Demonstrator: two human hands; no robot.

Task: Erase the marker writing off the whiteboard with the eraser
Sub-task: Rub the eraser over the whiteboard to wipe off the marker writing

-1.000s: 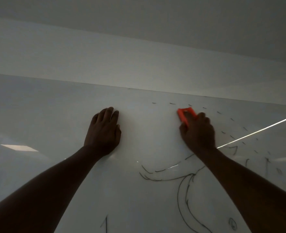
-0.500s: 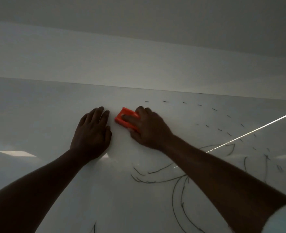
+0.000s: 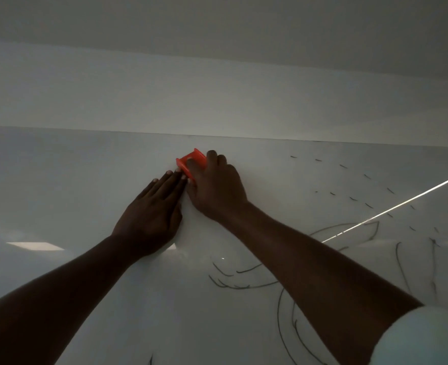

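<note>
Pressing against the whiteboard (image 3: 59,185), an orange eraser (image 3: 190,162) is held in the right hand (image 3: 215,188), with the fingers curled over its top and the thumb on its near side. The eraser is located just above the centre of the frame, close below the board's top edge, and is tilted with one end raised toward the upper right. The left hand (image 3: 151,214) is laid flat on the board with fingers extended and together, holding nothing; its fingertips (image 3: 169,173) lie just beside the eraser's lower left end, and contact cannot be determined. Both forearms are extended upward from the bottom corners of the frame. A pale sleeve (image 3: 423,338) is seen at the lower right. Black marker writing (image 3: 283,309) is visible below and to the right of the right arm: curved lines at lower centre and short dashes (image 3: 368,205) toward the right. A bright streak (image 3: 402,204) of reflected light crosses the board at right, and a rectangular reflection (image 3: 34,245) is noted at left.
</note>
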